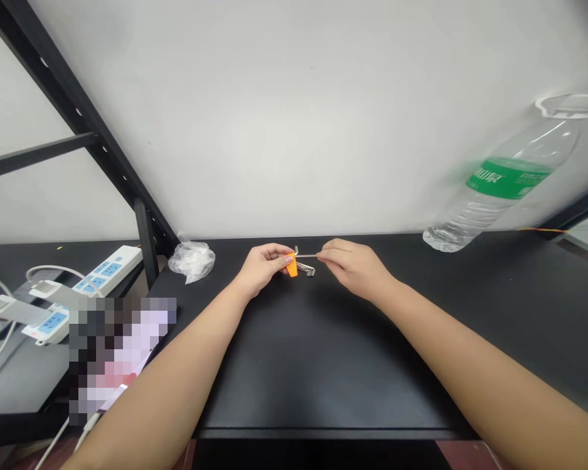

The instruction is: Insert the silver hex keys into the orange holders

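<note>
The left hand [264, 264] is closed on the orange holder [292, 265] of a set of hex keys [306, 267], held just above the black worktop [323, 352] near its far edge. The right hand [353, 264] pinches the long arm of one key [308, 255] between its fingertips. Best to keep the holder steady and the key in line with its slot, I judge. A crumpled plastic bag [192, 259] lies to the left; a water bottle [500, 179] stands right.

A black table [323, 365] lies under the hands, backed by a plain white wall [294, 117]. Left of the left hand, a black metal frame [85, 124] slants up the wall, with a lower black shelf [19, 378] beyond it. Light is even and soft.
</note>
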Available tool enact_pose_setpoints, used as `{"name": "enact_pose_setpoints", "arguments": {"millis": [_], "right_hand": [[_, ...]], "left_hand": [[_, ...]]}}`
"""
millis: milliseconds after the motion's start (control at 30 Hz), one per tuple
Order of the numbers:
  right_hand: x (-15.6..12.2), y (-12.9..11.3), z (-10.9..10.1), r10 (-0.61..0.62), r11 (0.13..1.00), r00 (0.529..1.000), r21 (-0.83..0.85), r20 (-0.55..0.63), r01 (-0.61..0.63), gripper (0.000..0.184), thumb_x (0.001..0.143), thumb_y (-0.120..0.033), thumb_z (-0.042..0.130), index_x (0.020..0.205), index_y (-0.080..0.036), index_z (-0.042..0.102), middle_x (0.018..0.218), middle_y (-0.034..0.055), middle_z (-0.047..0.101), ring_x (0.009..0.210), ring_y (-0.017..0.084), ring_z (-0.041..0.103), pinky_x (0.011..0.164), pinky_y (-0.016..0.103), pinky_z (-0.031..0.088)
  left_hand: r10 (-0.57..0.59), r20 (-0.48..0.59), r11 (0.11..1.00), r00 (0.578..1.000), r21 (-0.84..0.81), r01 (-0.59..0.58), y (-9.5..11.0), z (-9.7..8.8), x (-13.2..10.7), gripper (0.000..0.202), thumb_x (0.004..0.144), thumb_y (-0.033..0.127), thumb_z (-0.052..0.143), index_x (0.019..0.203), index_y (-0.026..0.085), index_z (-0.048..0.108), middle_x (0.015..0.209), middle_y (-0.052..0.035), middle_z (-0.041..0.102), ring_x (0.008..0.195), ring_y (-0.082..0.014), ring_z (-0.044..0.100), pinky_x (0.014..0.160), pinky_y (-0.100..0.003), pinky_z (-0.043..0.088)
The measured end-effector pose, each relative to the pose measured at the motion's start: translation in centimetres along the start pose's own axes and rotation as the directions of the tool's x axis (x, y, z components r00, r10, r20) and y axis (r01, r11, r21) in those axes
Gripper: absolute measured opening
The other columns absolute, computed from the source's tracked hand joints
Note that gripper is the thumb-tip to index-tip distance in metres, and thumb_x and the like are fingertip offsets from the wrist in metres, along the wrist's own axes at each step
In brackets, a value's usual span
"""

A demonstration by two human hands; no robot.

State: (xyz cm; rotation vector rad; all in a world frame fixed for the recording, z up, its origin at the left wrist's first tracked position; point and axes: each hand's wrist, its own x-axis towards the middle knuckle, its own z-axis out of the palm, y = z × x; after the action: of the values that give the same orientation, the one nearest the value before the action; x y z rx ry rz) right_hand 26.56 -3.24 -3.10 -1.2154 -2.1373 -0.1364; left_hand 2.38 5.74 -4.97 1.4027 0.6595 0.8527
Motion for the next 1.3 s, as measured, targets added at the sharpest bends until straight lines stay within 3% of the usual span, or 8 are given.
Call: {"name": "enact_pose_setpoints", "arguments": {"millis": [333,467,800,933,1167,1300], "right_hand": [[-0.2,-0.2,-0.4,-0.020,0.998,0.999,-0.054,0.033,0.021,0.031,0.101,-0.015,0.047,0.105,-0.024,0.077,0.110,0.0092,0.074,0.093,0.022,0.069,0.077,0.035,0.055],[-0.2,-0.3,-0.3,-0.020,0.998,1.000,-0.065,-0.005,0.019,0.030,0.101,-0.017,0.048,0.106,-0.024,0.076,0.111,0.0091,0.075,0.096,0.022,0.070,0.079,0.035,0.056],[-0.3,-0.4,-0.1,-0.010,0.996,1.000,-0.092,-0.008,0.009,0.030,0.101,-0.015,0.048,0.104,-0.025,0.076,0.112,0.0090,0.074,0.099,0.022,0.069,0.080,0.035,0.056],[-0.1,-1.1,0.4,-0.052,0.993,0.997,-0.104,0.049,0.057,0.032,0.101,-0.013,0.045,0.104,-0.024,0.075,0.108,0.0092,0.073,0.097,0.022,0.067,0.077,0.034,0.054],[0.3,-2.4,1.4,-0.031,0.999,0.992,0.015,0.126,0.030,0.030,0.105,-0.022,0.043,0.118,-0.025,0.070,0.120,0.0100,0.067,0.096,0.021,0.067,0.079,0.035,0.057],[0.3,-1.6,1.9,-0.059,0.996,0.987,0.080,0.146,0.048,0.026,0.105,-0.020,0.044,0.113,-0.024,0.069,0.109,0.0080,0.071,0.095,0.022,0.068,0.081,0.036,0.057]], "left_hand": [[-0.006,-0.033,0.999,0.999,-0.033,0.005,0.3,-0.1,0.0,0.039,0.075,0.037,0.089,0.101,0.010,0.076,0.086,-0.0090,0.076,0.069,-0.0143,0.068,0.071,-0.031,0.057],[0.020,-0.049,1.000,0.999,-0.016,-0.021,0.7,-0.5,0.2,0.038,0.076,0.036,0.088,0.102,0.010,0.077,0.084,-0.0083,0.076,0.066,-0.0128,0.066,0.069,-0.030,0.056],[0.012,0.010,1.000,1.000,0.013,-0.012,0.9,-0.4,-0.1,0.037,0.077,0.037,0.087,0.102,0.011,0.077,0.085,-0.0098,0.077,0.062,-0.0121,0.064,0.064,-0.028,0.054],[-0.030,0.092,0.997,0.995,0.067,0.024,1.0,-0.2,-0.3,0.036,0.078,0.036,0.086,0.102,0.011,0.077,0.085,-0.0106,0.077,0.062,-0.0124,0.064,0.064,-0.028,0.052],[-0.087,0.176,0.995,0.980,0.060,0.078,1.4,0.4,-0.7,0.035,0.079,0.037,0.086,0.098,0.014,0.068,0.079,-0.0076,0.075,0.068,-0.0156,0.069,0.071,-0.031,0.056],[-0.087,0.172,0.978,0.981,0.201,0.052,1.9,0.7,-1.0,0.035,0.080,0.041,0.084,0.097,0.015,0.070,0.087,-0.0100,0.077,0.080,-0.0207,0.073,0.079,-0.036,0.058]]}}
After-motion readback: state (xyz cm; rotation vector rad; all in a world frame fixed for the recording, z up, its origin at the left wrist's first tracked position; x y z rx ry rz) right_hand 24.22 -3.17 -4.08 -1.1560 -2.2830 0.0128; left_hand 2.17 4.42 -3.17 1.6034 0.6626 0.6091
